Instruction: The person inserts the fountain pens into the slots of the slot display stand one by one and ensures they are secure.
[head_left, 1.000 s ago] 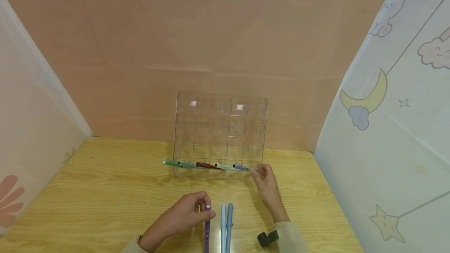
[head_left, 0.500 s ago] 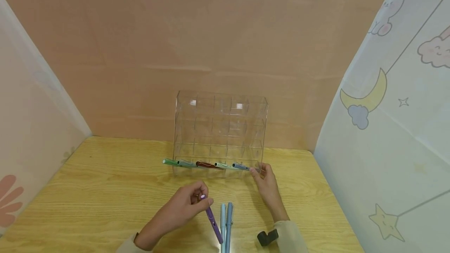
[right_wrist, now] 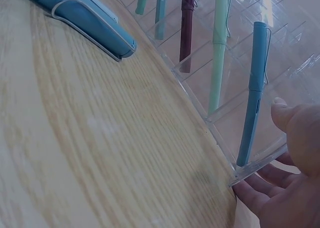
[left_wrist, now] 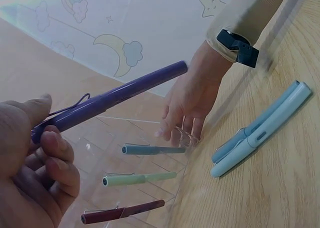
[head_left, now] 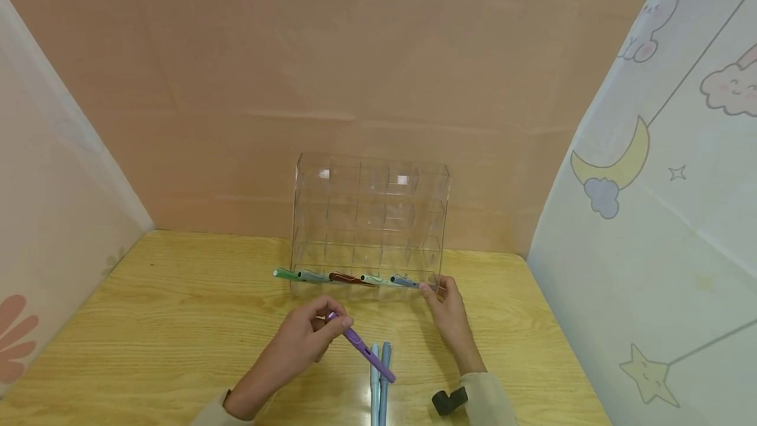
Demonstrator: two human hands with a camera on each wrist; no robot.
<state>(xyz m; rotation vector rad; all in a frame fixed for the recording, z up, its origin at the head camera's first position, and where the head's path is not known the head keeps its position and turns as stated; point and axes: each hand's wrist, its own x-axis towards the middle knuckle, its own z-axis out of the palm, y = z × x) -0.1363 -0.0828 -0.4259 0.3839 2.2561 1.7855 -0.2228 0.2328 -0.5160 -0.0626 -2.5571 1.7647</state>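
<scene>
In the head view my left hand pinches a purple pen by its cap end, above the table. The pen slants down to the right, its far end over a light blue pen and a darker blue pen lying side by side. My right hand holds the lower right corner of a clear acrylic rack, thumb in front and fingers around the side. Along the rack's bottom row lie a green pen, a teal pen, a dark red pen, a pale green pen and a blue pen.
Upper rows of the rack show clear compartments without pens. Behind it hangs a peach cloth, and a patterned white cloth stands on the right. A small black device sits at the right wrist. The table is wood-grained.
My left hand has lifted the purple pen and moved up and left toward the rack, turning the pen from upright in view to a slant. The right hand has stayed at the rack.
</scene>
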